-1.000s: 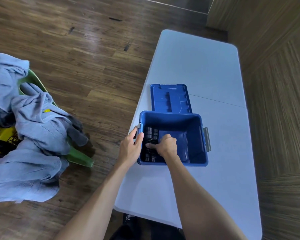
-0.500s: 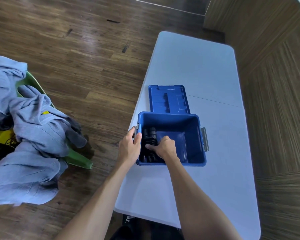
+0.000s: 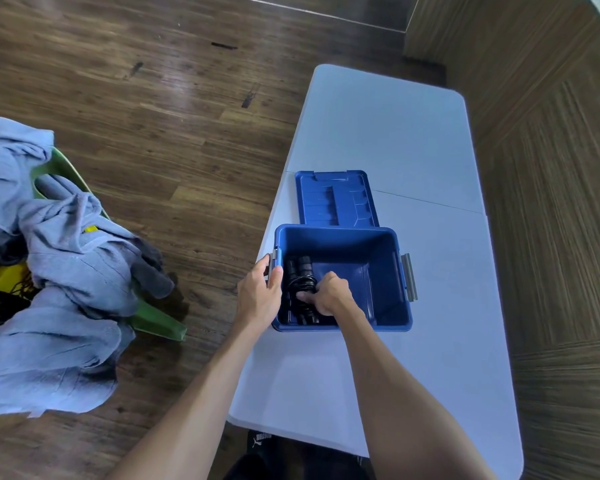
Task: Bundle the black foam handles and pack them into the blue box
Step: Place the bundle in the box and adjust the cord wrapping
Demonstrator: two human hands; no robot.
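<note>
On the white bench (image 3: 388,150) sits the open blue box (image 3: 385,292). Left hand (image 3: 258,297) grips its left rim. Right hand (image 3: 329,294) reaches inside, fingers curled around the bundled black foam handles (image 3: 297,271) against the left wall; their near ends are hidden in shadow.

A white folding table (image 3: 388,140) stands on a dark wood floor (image 3: 153,81). Left of the table, well apart, grey-blue cloth (image 3: 49,271) lies heaped over a green basket (image 3: 156,322).
</note>
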